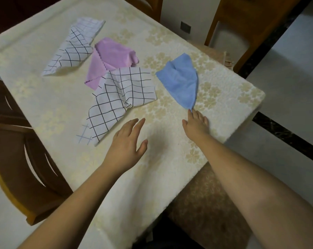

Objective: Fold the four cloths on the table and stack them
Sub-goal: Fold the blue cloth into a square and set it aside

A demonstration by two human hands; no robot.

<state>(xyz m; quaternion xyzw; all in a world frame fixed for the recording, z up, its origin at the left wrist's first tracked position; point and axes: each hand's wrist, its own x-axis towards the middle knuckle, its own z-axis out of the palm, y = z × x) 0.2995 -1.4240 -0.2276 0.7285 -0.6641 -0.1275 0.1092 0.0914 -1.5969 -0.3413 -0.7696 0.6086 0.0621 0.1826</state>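
Nothing looks folded or stacked yet: all four cloths lie crumpled and spread over the table [170, 159], so the whole task appears to be ahead. There are two white grid-patterned cloths, one pink and one blue. The right hand [197, 125] pinches the near corner of the blue cloth [181, 79], which lies just beyond its fingertips. The left hand [128, 139] hovers flat, fingers straight and spread, holding nothing; the two hands are apart. The nearer grid cloth [119, 101] lies just ahead and left of the left hand. The pink cloth [109, 58] sits beyond it, partly tucked under its far edge. The farther grid cloth [74, 49] is furthest away, to the left.
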